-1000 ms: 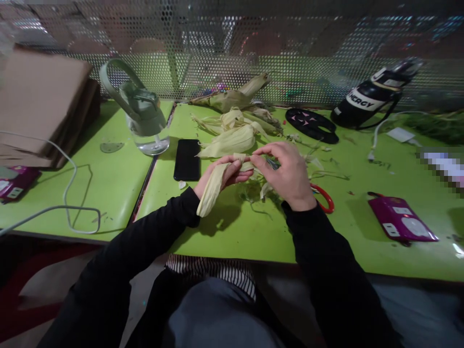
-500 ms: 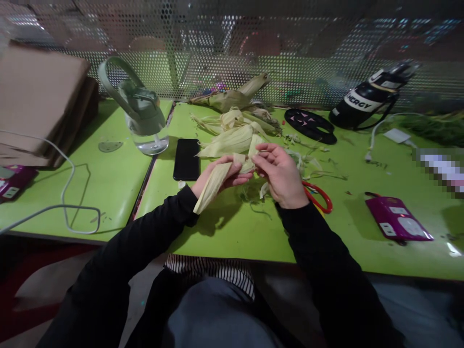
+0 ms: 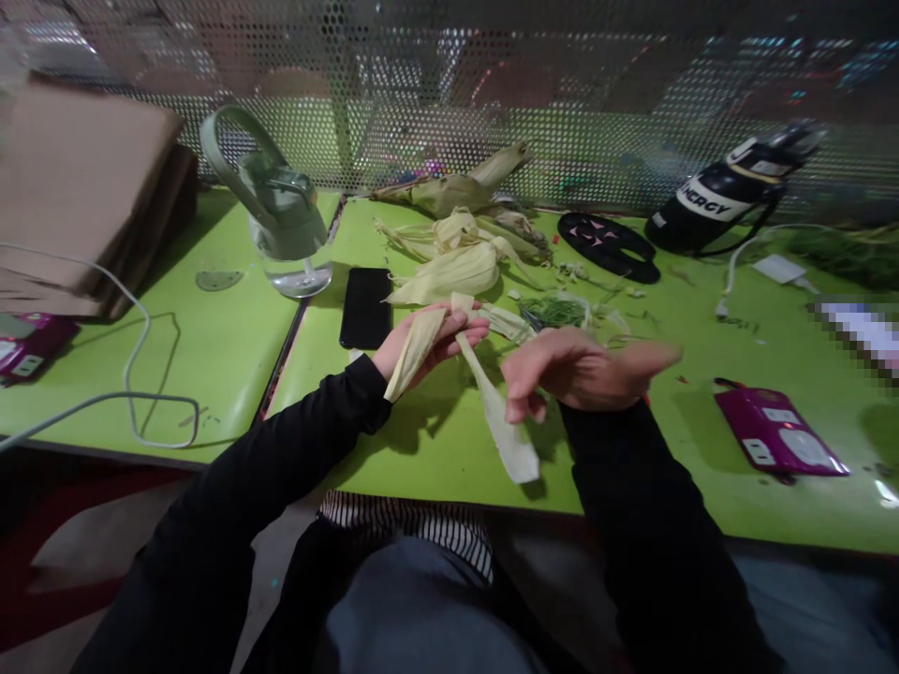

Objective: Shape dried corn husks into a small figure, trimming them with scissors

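My left hand (image 3: 439, 342) pinches pale corn husk strips over the table. One folded strip (image 3: 416, 354) lies across the palm toward the wrist; another strip (image 3: 500, 421) hangs from the fingertips, its wide end low at the right. My right hand (image 3: 580, 367) is beside that hanging end, slightly blurred, thumb stretched out to the right and fingers loosely bent, with nothing seen in it. Behind the hands lies a pile of corn husks (image 3: 453, 271), with green shreds (image 3: 558, 312) to its right. A red handle is almost wholly hidden behind my right hand.
On the green table (image 3: 421, 459) are a black phone (image 3: 366, 307), a clear water bottle (image 3: 285, 220), a black bottle (image 3: 716, 206), a black palette-shaped piece (image 3: 608, 246) and a purple power strip (image 3: 778, 431). Cardboard (image 3: 77, 187) leans at the left; a perforated metal screen (image 3: 435, 112) stands behind.
My right hand has let go of the husk and moved right and down, its thumb swinging out. A husk strip now hangs from my left hand. The red handle has become covered.
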Tool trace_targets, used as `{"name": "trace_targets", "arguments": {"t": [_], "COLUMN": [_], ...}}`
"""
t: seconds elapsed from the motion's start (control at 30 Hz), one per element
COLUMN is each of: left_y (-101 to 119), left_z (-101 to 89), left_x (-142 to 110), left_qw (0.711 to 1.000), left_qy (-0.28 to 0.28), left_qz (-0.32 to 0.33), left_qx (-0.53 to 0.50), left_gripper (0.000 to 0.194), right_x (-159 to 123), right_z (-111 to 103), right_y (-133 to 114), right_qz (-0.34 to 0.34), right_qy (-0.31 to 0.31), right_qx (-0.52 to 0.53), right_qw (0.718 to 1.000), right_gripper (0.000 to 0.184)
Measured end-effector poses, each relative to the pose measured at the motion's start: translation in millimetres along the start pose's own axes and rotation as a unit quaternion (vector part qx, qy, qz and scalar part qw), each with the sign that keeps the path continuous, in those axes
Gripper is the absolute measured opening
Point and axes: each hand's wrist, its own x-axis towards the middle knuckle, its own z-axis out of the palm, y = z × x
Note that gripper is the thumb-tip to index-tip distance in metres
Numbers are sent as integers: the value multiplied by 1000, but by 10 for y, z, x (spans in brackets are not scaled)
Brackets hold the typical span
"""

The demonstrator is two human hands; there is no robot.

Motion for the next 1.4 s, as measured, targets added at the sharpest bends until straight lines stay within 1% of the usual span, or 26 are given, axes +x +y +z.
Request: {"name": "trace_targets", "arguments": {"t": [0.03, 0.07, 0.1, 0.13, 0.2, 0.27, 0.3, 0.33, 0.4, 0.47, 0.5, 0.57, 0.6, 0.67, 0.77, 0.83, 0.9, 0.97, 1.03, 1.1, 1.17, 1.2, 1.23, 1.27, 1.33, 1.4], "left_y": [-6, -13, -23, -34, -53, -63, -62, -56, -29, 15, 41, 90, 109, 133, 142, 156, 195, 253, 300, 309, 276, 249, 219, 188, 135, 92], "left_z": [-4, -11, -20, -30, -46, -45, -37, -24, 11, 45, 59, 81, 88, 98, 109, 116, 118, 113, 105, 100, 98, 96, 93, 88, 73, 55], "left_x": [2, 4, 4, 1, -8, -19, -21, -20, -12, -4, -5, -17, -27, -52, -80, -81, -68, -49, -33, -23, -22, -23, -24, -25, -23, -16], "left_qw": [1000, 1000, 1000, 999, 999, 998, 998, 998, 999, 999, 999, 1000, 1000, 1000, 1000, 999, 994, 987, 982, 983, 987, 989, 992, 994, 996, 996], "left_qy": [-2, -4, -7, -9, 0, 22, 28, 30, 28, 29, 29, 24, 22, 17, 13, 45, 99, 142, 158, 153, 134, 120, 106, 92, 67, 51], "left_qz": [-1, -1, -1, 1, 12, 18, 20, 21, 18, 13, 9, -4, -8, -7, 7, 22, 45, 72, 84, 81, 72, 67, 62, 59, 55, 56], "left_qx": [6, 13, 23, 33, 47, 51, 50, 45, 33, 16, 8, 0, -1, 2, 14, 10, -11, -38, -52, -56, -52, -45, -34, -18, 17, 42], "left_gripper": [15, 14, 11, 9, 10, 18, 20, 19, 14, 17, 19, 23, 25, 26, 18, 16, 16, 18, 20, 20, 20, 20, 20, 19, 18, 16], "right_x": [6, 21, 45, 72, 128, 164, 172, 173, 163, 149, 146, 146, 149, 156, 158, 152, 143, 135, 130, 129, 126, 123, 118, 112, 99, 87], "right_z": [15, 46, 92, 148, 273, 377, 413, 435, 440, 405, 378, 322, 298, 264, 244, 240, 248, 280, 333, 385, 413, 415, 409, 397, 365, 331], "right_y": [-10, -9, 1, 19, 69, 121, 142, 157, 175, 183, 189, 206, 215, 228, 219, 200, 186, 190, 212, 240, 260, 264, 264, 260, 248, 239], "right_qz": [-5, -15, -25, -40, -86, -138, -161, -178, -176, -121, -81, -5, 21, 50, 57, 74, 124, 143, 84, -31, -136, -173, -193, -198, -172, -127], "right_qy": [32, 90, 139, 157, 103, 52, 56, 76, 148, 247, 295, 369, 388, 393, 388, 381, 329, 255, 184, 136, 110, 119, 142, 176, 253, 324], "right_qx": [-38, -108, -198, -295, -455, -538, -549, -540, -478, -385, -341, -268, -244, -226, -249, -247, -239, -295, -415, -529, -590, -598, -593, -576, -534, -502], "right_qw": [999, 990, 970, 942, 880, 830, 818, 819, 847, 881, 889, 890, 888, 890, 885, 888, 905, 910, 887, 837, 788, 774, 769, 773, 788, 792], "right_gripper": [69, 55, 36, 26, 36, 30, 23, 16, 9, 11, 14, 20, 23, 27, 29, 31, 34, 31, 23, 21, 21, 20, 18, 17, 15, 13]}}
